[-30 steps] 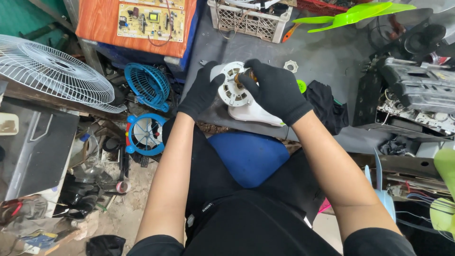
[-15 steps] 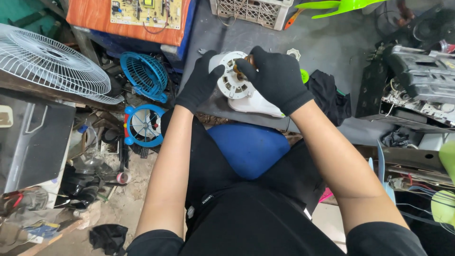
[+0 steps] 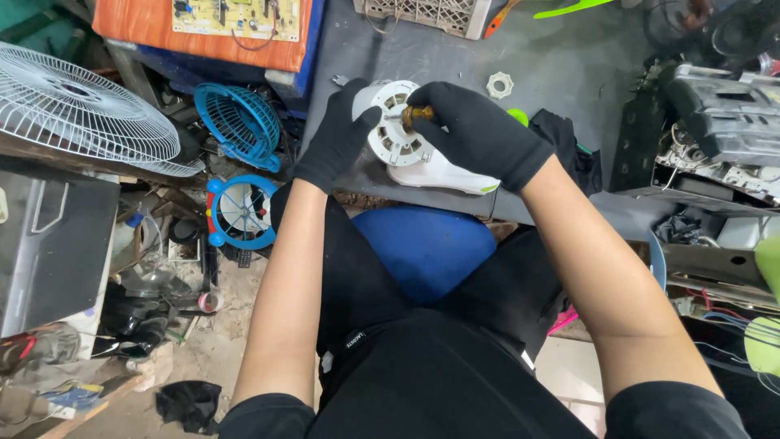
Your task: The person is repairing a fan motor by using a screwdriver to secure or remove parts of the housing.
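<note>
The fingers (image 3: 439, 110) of the right hand (image 3: 479, 134), in a black glove, are closed around the brown handle of a screwdriver (image 3: 416, 115), whose tip meets the middle of a white fan motor housing (image 3: 406, 150). The fingers (image 3: 361, 122) of the left hand (image 3: 337, 142), also gloved in black, are clamped on the housing's left rim, steadying it. The housing lies near the front edge of the grey counter (image 3: 552, 57), its round, slotted face turned upward and its white body stretching to the right beneath the right wrist. Just beyond the right hand a small white ring nut (image 3: 500, 84) lies on the counter, apart from the housing. A black cloth (image 3: 569, 134) sits to the right. Left of the counter, lower down, stand a blue fan guard (image 3: 240, 122) and a large white fan grille (image 3: 77, 110). A blue stool seat (image 3: 426, 244) shows between the person's knees.
</note>
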